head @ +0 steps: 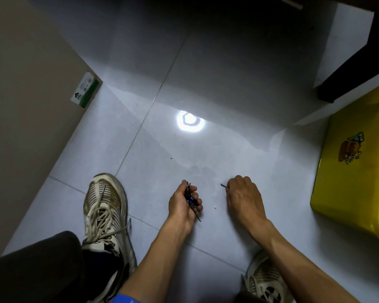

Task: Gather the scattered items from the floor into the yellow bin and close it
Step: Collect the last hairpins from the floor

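Still gathering: left hand (184,202) grips a bundle of ties (191,201), right hand (243,194) pinches a blue tie (223,185) off the floor (206,84); next, reach the bin (354,171) at right.

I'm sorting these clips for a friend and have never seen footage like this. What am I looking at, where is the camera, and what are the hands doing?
There is no machine here: a person is crouching, and the one camera sits on their head, looking down at the pale grey tiled floor. You see their two worn white sneakers and bare forearms.

The left hand grips a bundle of thin black sticks, with a bit of blue among them. The right hand pinches a small blue piece at floor level. A few tiny dark specks lie on the tiles nearby.

At the right edge stands the yellow plastic bin with a cartoon sticker. The bright spot is a lamp's reflection.
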Available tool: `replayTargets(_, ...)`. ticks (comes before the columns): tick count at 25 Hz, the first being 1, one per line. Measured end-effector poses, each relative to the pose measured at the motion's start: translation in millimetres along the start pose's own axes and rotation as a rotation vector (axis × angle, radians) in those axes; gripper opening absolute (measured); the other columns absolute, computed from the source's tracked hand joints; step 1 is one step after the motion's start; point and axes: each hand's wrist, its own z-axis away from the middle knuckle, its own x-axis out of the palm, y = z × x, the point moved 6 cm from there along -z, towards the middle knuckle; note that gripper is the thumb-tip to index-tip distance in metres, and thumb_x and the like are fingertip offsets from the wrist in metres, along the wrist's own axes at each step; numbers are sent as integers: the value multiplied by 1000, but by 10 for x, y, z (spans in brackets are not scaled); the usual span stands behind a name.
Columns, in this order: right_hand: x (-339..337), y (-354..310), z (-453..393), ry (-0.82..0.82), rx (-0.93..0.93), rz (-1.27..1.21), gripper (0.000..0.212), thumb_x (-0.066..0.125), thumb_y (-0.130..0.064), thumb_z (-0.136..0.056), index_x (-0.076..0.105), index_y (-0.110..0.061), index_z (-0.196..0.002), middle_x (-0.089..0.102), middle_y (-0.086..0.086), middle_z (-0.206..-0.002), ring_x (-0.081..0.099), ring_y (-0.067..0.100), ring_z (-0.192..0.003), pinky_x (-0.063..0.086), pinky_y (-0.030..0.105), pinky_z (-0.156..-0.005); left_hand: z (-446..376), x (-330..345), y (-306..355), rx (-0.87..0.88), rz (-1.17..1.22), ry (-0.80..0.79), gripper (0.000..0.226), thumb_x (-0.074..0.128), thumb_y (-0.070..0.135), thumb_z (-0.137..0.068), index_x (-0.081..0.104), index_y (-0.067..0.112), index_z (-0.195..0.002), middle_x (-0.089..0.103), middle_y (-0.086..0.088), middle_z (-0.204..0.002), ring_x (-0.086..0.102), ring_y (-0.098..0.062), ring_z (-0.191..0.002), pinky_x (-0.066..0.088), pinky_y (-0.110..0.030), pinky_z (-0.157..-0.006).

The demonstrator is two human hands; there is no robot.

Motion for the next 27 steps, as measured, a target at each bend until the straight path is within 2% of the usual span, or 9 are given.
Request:
replayTargets(4, 56, -75, 72, -87, -44, -126, 15, 39, -16, -102, 51, -11, -94, 53, 8, -93, 50, 28, -82, 42, 41, -72, 2, -38, 26, 13, 36, 17, 38, 45, 34, -100, 55, 9, -73, 47, -3, -54, 46, -14, -40, 33, -22, -45)
replayTargets(9, 255, -274, 404, -152, -116, -183, 13, 45, -20, -101, 57, -16, -101, 59, 2, -96, 53, 22, -87, 44, 35, -70, 0, -40, 6, 22, 28, 32, 38, 44, 35, -100, 55, 9, -73, 48, -3, -54, 47, -15, -41, 33, -24, -48)
replayTargets(11, 248, -333, 394, -134, -145, -68, 6, 64, -6, -87, 64, -10, -91, 63, 6, -85, 59, 24, -76, 44, 33, -59, 7, -35, -5, 21, 19, 35, 38, 45, 35, -100, 56, 9, -74, 49, -3, -54, 47, -15, -42, 33, -25, -49)
replayTargets(14, 191, -399, 323, -88, -118, 13, 28, 77, 10, -59, 61, -10, -70, 58, 7, -67, 56, 23, -57, 36, 28, -46, 21, -45, 20, 18, 29, 38, 38, 45, 35, -100, 56, 9, -74, 49, -3, -53, 46, -15, -43, 33, -24, -48)
replayTargets(16, 195, -323, 295, -72, -28, -120, 10, 61, -4, -86, 56, -13, -85, 59, 5, -83, 56, 22, -72, 36, 30, -59, 43, -36, 63, 22, 33, 43, 38, 44, 36, -100, 55, 10, -74, 49, -2, -51, 46, -15, -41, 33, -22, -45)
replayTargets(18, 128, -141, 326, -77, 126, -425, 13, 44, -23, -100, 49, -18, -90, 60, 0, -81, 55, 19, -72, 41, 35, -63, 104, 51, 103, 26, 32, 30, 40, 43, 37, -100, 56, 10, -74, 50, -2, -51, 47, -14, -40, 34, -20, -44)
replayTargets(21, -380, 159, 443, 116, 258, -836, 9, 49, -19, -99, 56, -26, -98, 66, -4, -68, 59, 13, -59, 50, 33, -60, 342, 428, 143, 41, 0, -53, 41, 41, 39, -101, 56, 9, -76, 49, -2, -52, 45, -15, -44, 34, -22, -45)
replayTargets(24, -954, 439, 614, 202, 318, -1195, 36, 58, -13, -96, 52, -39, -121, 74, 0, -77, 62, 12, -55, 53, 25, -54, 723, 990, 99, 53, -50, -168, 39, 41, 38, -101, 56, 10, -78, 48, -2, -56, 44, -16, -48, 34, -24, -48)
replayTargets(27, -1575, 935, 1031, 445, 370, -1273, 14, 67, -17, -91, 68, -27, -101, 75, 2, -76, 61, 11, -56, 48, 20, -51, 1267, 1654, -85, 60, -140, -307, 33, 43, 33, -100, 55, 10, -79, 47, -2, -58, 44, -15, -47, 34, -22, -46)
